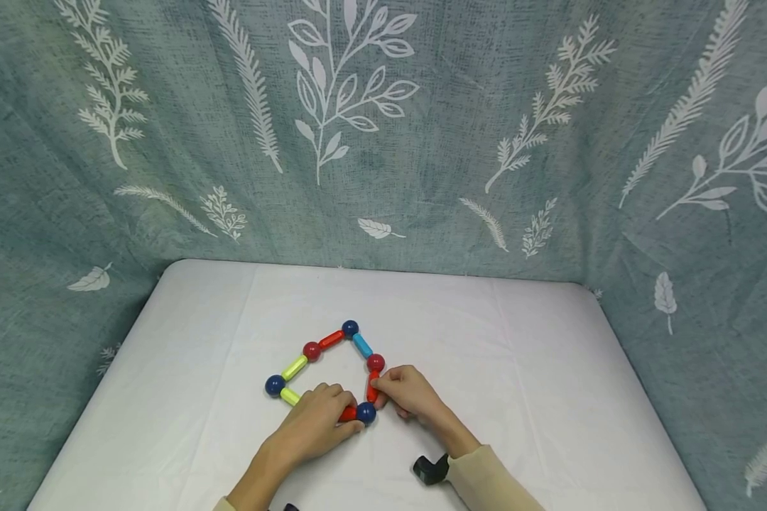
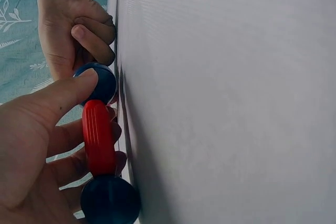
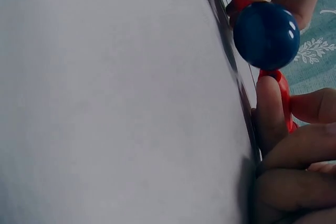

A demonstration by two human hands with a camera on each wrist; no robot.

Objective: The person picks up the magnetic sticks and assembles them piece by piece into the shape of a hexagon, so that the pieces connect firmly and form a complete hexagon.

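Note:
A closed ring of coloured rods and balls, like a magnetic building set, lies on the white table. My left hand [image 1: 319, 420] grips its near side. There, in the left wrist view, the thumb lies on a blue ball [image 2: 107, 83] while fingers curl behind a red rod [image 2: 98, 137]. A second blue ball [image 2: 110, 200] sits at that rod's other end, hidden under the hand in the head view. With thumb and forefinger, my right hand [image 1: 409, 392] pinches another red rod [image 1: 373, 385], which joins the near blue ball [image 1: 366, 412] to a red ball [image 1: 376, 363].
Round the ring run a light blue rod [image 1: 362, 345], a far blue ball [image 1: 350, 328], a red ball [image 1: 312, 350], a yellow-green rod [image 1: 295, 367] and a left blue ball [image 1: 275, 385]. A black object [image 1: 430, 470] is by the right forearm. Behind the table [image 1: 550, 355] hangs a leaf-print curtain [image 1: 434, 142].

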